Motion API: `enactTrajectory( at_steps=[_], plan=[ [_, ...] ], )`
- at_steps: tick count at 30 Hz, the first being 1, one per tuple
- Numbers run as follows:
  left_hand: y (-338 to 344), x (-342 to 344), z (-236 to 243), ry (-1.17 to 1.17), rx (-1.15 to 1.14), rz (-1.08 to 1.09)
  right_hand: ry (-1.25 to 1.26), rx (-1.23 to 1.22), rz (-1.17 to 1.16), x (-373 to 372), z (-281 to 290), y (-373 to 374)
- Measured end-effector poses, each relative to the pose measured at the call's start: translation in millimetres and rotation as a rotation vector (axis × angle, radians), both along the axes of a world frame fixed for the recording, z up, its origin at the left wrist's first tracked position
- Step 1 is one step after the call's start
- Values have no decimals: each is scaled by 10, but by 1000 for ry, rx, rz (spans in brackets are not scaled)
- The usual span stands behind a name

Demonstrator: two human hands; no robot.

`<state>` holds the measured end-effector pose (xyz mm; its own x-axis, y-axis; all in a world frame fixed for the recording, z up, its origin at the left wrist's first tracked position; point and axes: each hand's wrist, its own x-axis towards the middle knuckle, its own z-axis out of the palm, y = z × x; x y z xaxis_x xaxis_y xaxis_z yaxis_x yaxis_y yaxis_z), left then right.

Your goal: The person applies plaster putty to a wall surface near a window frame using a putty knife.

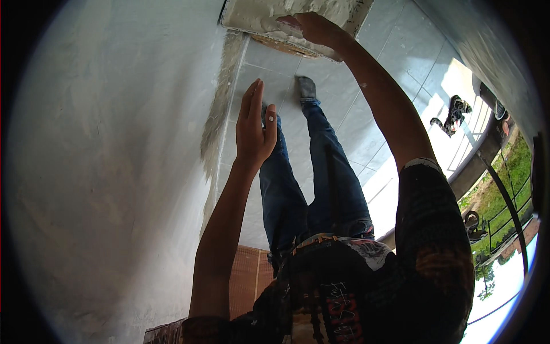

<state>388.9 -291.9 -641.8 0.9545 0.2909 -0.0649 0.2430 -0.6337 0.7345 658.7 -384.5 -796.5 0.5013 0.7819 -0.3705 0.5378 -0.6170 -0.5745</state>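
Observation:
My left hand [256, 129] is raised beside the wall, palm turned inward, its fingers stretched out and nothing in them. A white spot sits on its thumb. Farther ahead, my right hand [321, 28] is over a wide shallow tray [234, 26] that holds pale wet plaster [338, 12]. The fingers of that hand are bent together at the plaster; what they grip, if anything, is hidden. The tray's far part is cut off by the picture's upper edge.
A smooth grey-white wall [109, 160] fills the left side, with a rough strip [220, 109] along its foot. Grey floor tiles [355, 126] lie under my feet. A brown panel [246, 278] stands behind me. On the right are a dark object [455, 114] and a railing [507, 200] before grass.

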Motion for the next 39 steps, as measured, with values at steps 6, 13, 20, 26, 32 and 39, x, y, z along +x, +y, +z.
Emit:
enactTrajectory(
  at_steps=[6, 13, 20, 26, 32, 39],
  plan=[
    [-28, -6, -12, 8, -6, -3, 36, -118, 99, -2, -54, 85],
    [21, -132, 57, 19, -12, 16, 119, -82, 136, -15, 181, -28],
    [-12, -145, 84, 39, -35, 12, 95, -86, 230, 273, 250, -358],
    [-31, -33, 356, -7, 26, 9, 1151, 50, -345, 400, 415, -950],
    [57, 64, 996, -34, 88, 105, 1353, 526, -381, -19, 1481, -920],
    [243, 142, 2106, -221, 304, 133, 1496, 935, -451, -353, 2716, -619]
  ],
)
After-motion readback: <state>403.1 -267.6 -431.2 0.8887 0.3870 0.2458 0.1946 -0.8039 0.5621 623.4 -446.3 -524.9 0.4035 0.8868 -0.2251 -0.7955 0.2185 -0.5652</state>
